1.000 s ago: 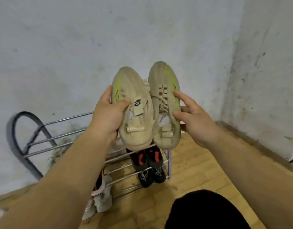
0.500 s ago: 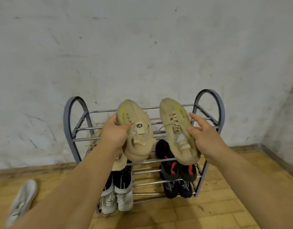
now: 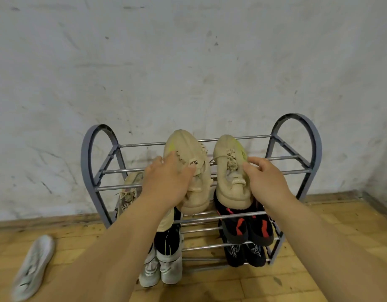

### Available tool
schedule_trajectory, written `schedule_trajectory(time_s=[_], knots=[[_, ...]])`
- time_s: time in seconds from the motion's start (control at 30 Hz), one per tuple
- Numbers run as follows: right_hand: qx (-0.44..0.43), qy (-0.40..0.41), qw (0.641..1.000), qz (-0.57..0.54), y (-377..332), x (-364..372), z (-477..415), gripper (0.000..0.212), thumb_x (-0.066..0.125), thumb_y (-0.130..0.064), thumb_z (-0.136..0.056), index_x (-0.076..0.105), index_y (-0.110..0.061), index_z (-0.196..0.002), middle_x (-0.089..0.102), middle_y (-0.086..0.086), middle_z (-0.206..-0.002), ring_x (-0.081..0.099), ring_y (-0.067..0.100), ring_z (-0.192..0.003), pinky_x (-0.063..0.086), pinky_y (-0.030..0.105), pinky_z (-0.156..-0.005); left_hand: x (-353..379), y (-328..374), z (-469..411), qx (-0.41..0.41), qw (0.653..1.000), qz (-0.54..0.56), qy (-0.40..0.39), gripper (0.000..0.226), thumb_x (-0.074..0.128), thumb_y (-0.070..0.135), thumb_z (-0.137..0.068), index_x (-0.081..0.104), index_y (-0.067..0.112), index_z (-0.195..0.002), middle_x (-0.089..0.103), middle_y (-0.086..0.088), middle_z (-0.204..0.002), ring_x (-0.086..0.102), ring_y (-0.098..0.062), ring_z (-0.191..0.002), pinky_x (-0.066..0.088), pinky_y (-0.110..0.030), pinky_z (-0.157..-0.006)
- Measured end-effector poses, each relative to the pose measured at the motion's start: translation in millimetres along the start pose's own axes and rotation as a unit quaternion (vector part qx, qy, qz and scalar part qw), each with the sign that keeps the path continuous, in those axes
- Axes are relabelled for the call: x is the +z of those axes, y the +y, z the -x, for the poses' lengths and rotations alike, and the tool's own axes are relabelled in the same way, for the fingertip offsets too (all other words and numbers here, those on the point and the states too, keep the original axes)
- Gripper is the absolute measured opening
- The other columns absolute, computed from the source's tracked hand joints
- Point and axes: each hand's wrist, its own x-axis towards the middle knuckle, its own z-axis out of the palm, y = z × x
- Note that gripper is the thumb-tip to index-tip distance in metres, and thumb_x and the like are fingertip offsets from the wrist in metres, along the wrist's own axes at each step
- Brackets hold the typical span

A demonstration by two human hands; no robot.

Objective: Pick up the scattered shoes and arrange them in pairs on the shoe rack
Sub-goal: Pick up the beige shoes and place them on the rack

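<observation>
Beige sneaker (image 3: 183, 144) gripped in the left hand (image 3: 166, 182), its mate (image 3: 223, 149) pinched by the right hand (image 3: 264, 179) — both at the top tier of the shoe rack (image 3: 318, 147), heels overhanging its front. Released early, they could tip off.

Left hand (image 3: 166, 184) and right hand (image 3: 264, 179) each hold a beige sneaker (image 3: 188, 149) over the shoe rack (image 3: 297, 138).

Left hand (image 3: 166, 184), right hand (image 3: 267, 180): seemingly gripping.

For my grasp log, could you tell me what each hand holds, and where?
Left hand grips the left beige sneaker across its midfoot; right hand grips the right beige sneaker beside its laces.
</observation>
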Motion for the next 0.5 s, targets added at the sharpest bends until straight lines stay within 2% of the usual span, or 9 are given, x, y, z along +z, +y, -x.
schedule_trajectory(time_s=[0.03,0.1,0.2,0.27,0.33,0.4,0.47,0.5], knots=[[0.0,-0.003,1.0,0.01,0.8,-0.4,-0.2,0.038,0.056,-0.042,-0.1,0.061,-0.027,-0.135,0.063,-0.005,-0.123,0.057,0.014,-0.104,0.043,0.031,-0.084,-1.5,-2.1,2.0,0.018,1.0,-0.009,0.021,0.063,0.045,0.065,-0.094,0.042,0.03,-0.147,0.047,-0.008,-0.142,0.04,-0.034,-0.134,0.036,-0.045,-0.107],[0.0,0.003,1.0,0.024,1.8,-2.8,-0.4,0.04,0.058,-0.045,-0.099,0.059,-0.029,-0.135,0.062,-0.001,-0.127,0.058,0.018,-0.106,0.042,0.031,-0.08,-4.7,-3.4,4.2,0.016,0.998,0.04,0.044,0.053,0.048,0.061,-0.094,0.052,0.028,-0.136,0.053,-0.004,-0.129,0.05,-0.026,-0.12,0.041,-0.04,-0.095],[-0.003,0.012,1.0,0.025,1.8,-8.8,-0.3,0.032,0.061,-0.045,-0.097,0.058,-0.034,-0.127,0.062,0.004,-0.121,0.06,0.021,-0.104,0.042,0.028,-0.067,-7.2,-3.5,8.5,0.002,0.996,0.056,0.067,0.058,0.053,0.059,-0.094,0.048,0.029,-0.144,0.047,-0.004,-0.136,0.049,-0.026,-0.125,0.04,-0.039,-0.102],[0.004,-0.01,1.0,0.013,1.1,-11.3,1.8,0.021,0.06,-0.046,-0.097,0.056,-0.039,-0.116,0.064,0.001,-0.117,0.062,0.019,-0.099,0.043,0.027,-0.064,-7.5,-3.4,13.9,-0.014,0.998,0.052,0.044,0.061,0.055,0.059,-0.092,0.047,0.031,-0.146,0.041,-0.005,-0.136,0.048,-0.028,-0.128,0.041,-0.039,-0.105],[0.018,-0.051,0.999,-0.004,4.7,-13.2,3.7,0.029,0.06,-0.054,-0.094,0.06,-0.04,-0.12,0.067,-0.003,-0.117,0.066,0.018,-0.1,0.053,0.033,-0.074,-6.5,-4.5,19.8,-0.042,0.996,0.077,0.008,0.061,0.057,0.058,-0.091,0.046,0.035,-0.146,0.036,-0.003,-0.131,0.048,-0.03,-0.128,0.041,-0.039,-0.107],[0.047,-0.105,0.993,-0.031,9.9,-16.4,5.4,0.045,0.06,-0.063,-0.09,0.058,-0.046,-0.131,0.067,-0.006,-0.121,0.067,0.018,-0.106,0.058,0.043,-0.089,-6.6,-6.7,25.0,-0.061,0.991,0.118,-0.019,0.067,0.059,0.064,-0.085,0.045,0.039,-0.146,0.04,-0.002,-0.136,0.054,-0.028,-0.122,0.044,-0.04,-0.108],[0.077,-0.164,0.98,-0.083,12.4,-20.7,8.5,0.044,0.062,-0.058,-0.093,0.053,-0.05,-0.136,0.066,-0.007,-0.126,0.068,0.021,-0.111,0.059,0.046,-0.092,-8.3,-8.9,30.4,-0.074,0.979,0.183,-0.043,0.071,0.061,0.066,-0.083,0.044,0.042,-0.148,0.047,-0.004,-0.141,0.057,-0.025,-0.12,0.049,-0.045,-0.104],[0.087,-0.187,0.973,-0.107,12.7,-23.1,10.0,0.041,0.062,-0.052,-0.096,0.052,-0.051,-0.137,0.066,-0.006,-0.128,0.068,0.023,-0.112,0.059,0.046,-0.092,-9.8,-8.9,34.3,-0.082,0.968,0.228,-0.065,0.067,0.064,0.06,-0.087,0.043,0.043,-0.149,0.049,-0.002,-0.141,0.058,-0.024,-0.118,0.052,-0.044,-0.098]])
